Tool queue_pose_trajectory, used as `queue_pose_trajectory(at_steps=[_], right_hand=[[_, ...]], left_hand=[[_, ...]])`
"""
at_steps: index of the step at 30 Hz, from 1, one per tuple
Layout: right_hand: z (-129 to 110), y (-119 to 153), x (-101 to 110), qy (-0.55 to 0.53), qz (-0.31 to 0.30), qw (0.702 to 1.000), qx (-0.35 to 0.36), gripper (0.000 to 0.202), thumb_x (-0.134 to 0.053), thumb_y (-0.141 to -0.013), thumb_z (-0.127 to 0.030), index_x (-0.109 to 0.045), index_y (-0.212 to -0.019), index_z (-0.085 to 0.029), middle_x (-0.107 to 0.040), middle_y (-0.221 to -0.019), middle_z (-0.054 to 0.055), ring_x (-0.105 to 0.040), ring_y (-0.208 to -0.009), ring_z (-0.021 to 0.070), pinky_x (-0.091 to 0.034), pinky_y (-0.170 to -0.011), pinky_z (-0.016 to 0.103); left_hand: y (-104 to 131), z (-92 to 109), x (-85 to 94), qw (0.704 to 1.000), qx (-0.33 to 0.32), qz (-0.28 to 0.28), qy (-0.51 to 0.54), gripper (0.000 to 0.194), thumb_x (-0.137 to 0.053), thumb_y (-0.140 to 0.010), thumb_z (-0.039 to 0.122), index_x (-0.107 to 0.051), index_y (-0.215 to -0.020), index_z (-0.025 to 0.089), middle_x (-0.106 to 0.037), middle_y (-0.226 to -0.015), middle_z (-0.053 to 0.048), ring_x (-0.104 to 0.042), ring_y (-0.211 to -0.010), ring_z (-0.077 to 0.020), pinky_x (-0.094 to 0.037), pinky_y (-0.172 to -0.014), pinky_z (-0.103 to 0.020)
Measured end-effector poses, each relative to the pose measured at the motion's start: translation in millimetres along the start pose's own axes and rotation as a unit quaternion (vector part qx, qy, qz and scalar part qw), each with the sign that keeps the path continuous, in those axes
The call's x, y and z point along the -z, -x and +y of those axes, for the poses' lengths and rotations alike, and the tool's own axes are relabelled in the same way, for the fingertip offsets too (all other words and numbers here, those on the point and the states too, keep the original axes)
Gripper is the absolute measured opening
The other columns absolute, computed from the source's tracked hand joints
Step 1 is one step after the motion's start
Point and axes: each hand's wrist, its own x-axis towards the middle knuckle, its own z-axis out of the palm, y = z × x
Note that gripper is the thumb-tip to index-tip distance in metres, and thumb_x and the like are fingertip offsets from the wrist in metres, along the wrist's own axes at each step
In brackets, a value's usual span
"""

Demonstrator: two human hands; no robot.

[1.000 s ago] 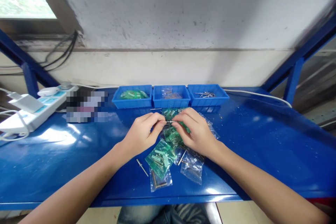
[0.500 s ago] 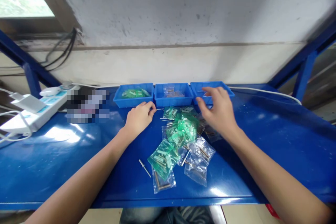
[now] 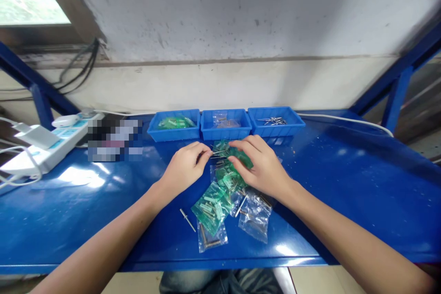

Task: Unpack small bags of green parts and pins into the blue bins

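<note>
My left hand (image 3: 188, 163) is closed in a pinch on a thin silver blind rivet (image 3: 219, 152), whose pin points right over the pile. Facing it, my right hand (image 3: 262, 165) hovers over the pile with thumb and forefinger apart. Beneath the hands lie green bags (image 3: 212, 206) of pale wall plugs and screws. Clear bags (image 3: 255, 220) with brownish metal pieces overlap them, and a clear bag of bolts (image 3: 210, 241) lies at the front. A loose blind rivet (image 3: 188, 220) rests left of the pile; another silver rivet (image 3: 241, 206) lies on the clear bags.
Behind the pile stand three blue bins: the left bin (image 3: 174, 137) holds green bags, the middle bin (image 3: 225, 135) clear bags, the right bin (image 3: 277, 131) loose rivets. A white power strip (image 3: 48, 147) and a blurred-out object (image 3: 115, 140) lie at the left of the blue table (image 3: 103, 220).
My right hand has come from the right bin down and left to the pile, uncovering the rivets in that bin. My left hand has shifted slightly right and down, still pinching.
</note>
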Motion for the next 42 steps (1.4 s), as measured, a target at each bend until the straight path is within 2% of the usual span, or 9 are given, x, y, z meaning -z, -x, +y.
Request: queue_pose_trajectory(at_steps=[7, 14, 19, 24, 28, 32, 38, 42], right_hand=[[-7.8, 1.9, -0.4, -0.028, -0.013, 0.999, 0.033, 0.017, -0.049, -0.088, -0.019, -0.061, -0.099, -0.014, -0.061, -0.09, 0.009, -0.052, -0.083, 0.0197, -0.044, -0.074, 0.034], [-8.8, 0.4, -0.9, -0.031, -0.009, 0.999, 0.035, 0.014, -0.046, -0.09, -0.018, -0.06, -0.088, -0.015, -0.06, -0.084, 0.008, -0.05, -0.079, 0.0188, -0.043, -0.071, 0.033], [-8.2, 0.1, -1.4, -0.042, 0.007, 0.999, 0.022, 0.012, -0.046, -0.09, -0.018, -0.058, -0.09, -0.015, -0.06, -0.083, 0.007, -0.05, -0.078, 0.0182, -0.043, -0.071, 0.033], [-9.2, 1.0, 0.6, -0.053, 0.009, 0.998, 0.017, 0.011, -0.048, -0.09, -0.021, -0.057, -0.09, -0.016, -0.06, -0.083, 0.006, -0.051, -0.077, 0.0179, -0.043, -0.072, 0.033], [-10.5, 1.2, 2.0, -0.056, 0.022, 0.998, 0.015, 0.013, -0.05, -0.088, -0.023, -0.056, -0.099, -0.018, -0.061, -0.088, 0.007, -0.053, -0.081, 0.0196, -0.044, -0.074, 0.035], [-10.5, 1.4, 1.8, -0.053, 0.008, 0.998, 0.017, 0.011, -0.046, -0.09, -0.018, -0.057, -0.093, -0.018, -0.061, -0.087, 0.007, -0.053, -0.081, 0.0191, -0.044, -0.072, 0.034], [-9.8, 1.6, -0.1, -0.051, 0.008, 0.998, 0.021, 0.012, -0.046, -0.09, -0.02, -0.057, -0.09, -0.016, -0.06, -0.083, 0.007, -0.051, -0.078, 0.018, -0.043, -0.072, 0.032], [-10.1, 1.2, -0.7, -0.057, 0.005, 0.998, 0.023, 0.012, -0.046, -0.09, -0.02, -0.058, -0.091, -0.016, -0.059, -0.082, 0.006, -0.051, -0.078, 0.0176, -0.043, -0.071, 0.032]], left_hand=[[6.0, 15.3, 0.3, 0.996, -0.054, 0.007, 0.073, 0.017, -0.045, -0.092, 0.022, -0.058, -0.082, 0.017, -0.06, -0.079, -0.001, -0.057, -0.075, -0.0143, -0.043, -0.071, -0.026], [7.8, 14.0, -0.1, 0.994, -0.071, 0.012, 0.085, 0.016, -0.045, -0.092, 0.021, -0.058, -0.082, 0.017, -0.06, -0.078, -0.001, -0.057, -0.075, -0.0128, -0.043, -0.071, -0.025], [10.4, 13.3, -2.1, 0.991, -0.052, 0.055, 0.113, 0.012, -0.054, -0.087, 0.024, -0.057, -0.097, 0.019, -0.06, -0.076, 0.001, -0.056, -0.067, -0.0115, -0.045, -0.061, -0.022], [10.6, 15.6, -0.8, 0.989, -0.073, 0.079, 0.102, 0.008, -0.051, -0.089, 0.023, -0.058, -0.089, 0.018, -0.06, -0.076, 0.0, -0.056, -0.067, -0.0117, -0.046, -0.065, -0.024], [10.6, 15.2, -0.9, 0.991, -0.068, 0.076, 0.087, 0.01, -0.05, -0.089, 0.024, -0.057, -0.087, 0.018, -0.06, -0.075, -0.001, -0.056, -0.066, -0.0126, -0.046, -0.064, -0.024], [11.5, 15.6, 0.3, 0.992, -0.075, 0.067, 0.079, 0.012, -0.048, -0.09, 0.022, -0.057, -0.083, 0.018, -0.061, -0.074, 0.0, -0.057, -0.067, -0.0122, -0.046, -0.066, -0.024], [12.7, 17.4, 1.6, 0.987, -0.078, 0.09, 0.107, 0.011, -0.055, -0.086, 0.022, -0.057, -0.096, 0.018, -0.061, -0.077, 0.0, -0.057, -0.067, -0.0111, -0.046, -0.064, -0.022], [12.4, 17.5, 1.8, 0.986, -0.085, 0.095, 0.105, 0.005, -0.054, -0.087, 0.02, -0.058, -0.089, 0.017, -0.061, -0.075, 0.001, -0.056, -0.066, -0.0102, -0.046, -0.065, -0.022]])
